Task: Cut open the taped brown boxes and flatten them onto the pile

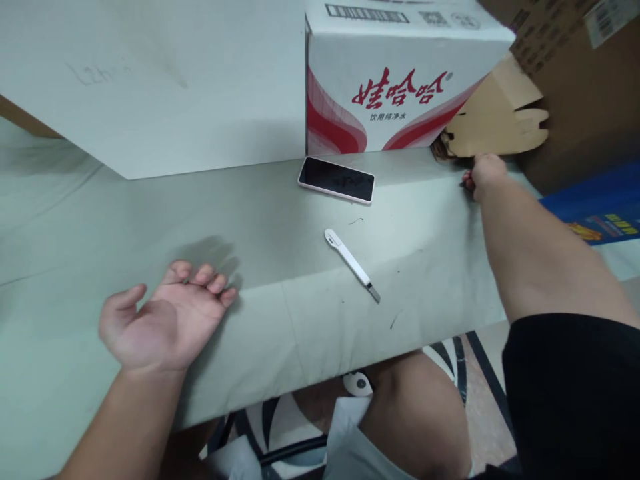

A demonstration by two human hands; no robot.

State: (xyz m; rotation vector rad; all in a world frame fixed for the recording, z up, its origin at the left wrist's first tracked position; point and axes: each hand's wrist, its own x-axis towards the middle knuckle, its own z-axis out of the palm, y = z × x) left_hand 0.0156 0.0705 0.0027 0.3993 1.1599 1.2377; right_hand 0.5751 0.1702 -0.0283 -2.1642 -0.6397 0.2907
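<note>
Palm up, my left hand [173,317] rests on the cloth-covered table with its fingers loosely spread and nothing in it. My right hand [489,175] reaches to the far right, beside a folded brown cardboard piece [493,123]. Its fingers are closed, and a small dark tip shows at them; what they hold I cannot make out. Between the hands lies a white craft knife [351,262] with its blade pointing toward me. Behind the knife is a phone [337,180] with a dark screen, lying flat. Neither hand touches the knife or the phone.
A white and red drinking-water carton [380,87] stands at the back, next to a large white panel [200,87]. On the right are a big brown box [590,93] and a blue package [600,207]. Small dark scraps lie on the pale green tablecloth [260,320].
</note>
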